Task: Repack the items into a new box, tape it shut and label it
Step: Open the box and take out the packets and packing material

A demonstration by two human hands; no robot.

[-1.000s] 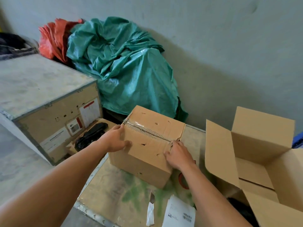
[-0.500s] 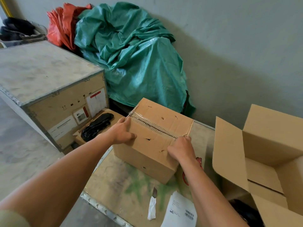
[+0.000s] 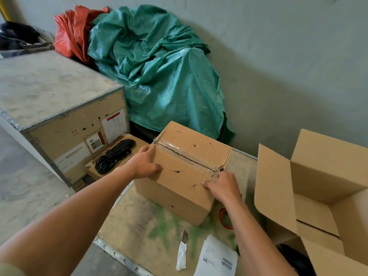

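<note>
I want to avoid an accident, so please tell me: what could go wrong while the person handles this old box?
1. The old box is punctured and torn at the seam end that the right hand grips; the flap may rip suddenly.
2. What looks like a small blade lies near the table edge between the forearms; an arm could knock it off.

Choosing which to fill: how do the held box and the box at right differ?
The worn box is closed, seam torn, cardboard holed; the new box is open, clean. The left hand and right hand grip the worn box; the new box is untouched. Both are brown cardboard.
</note>
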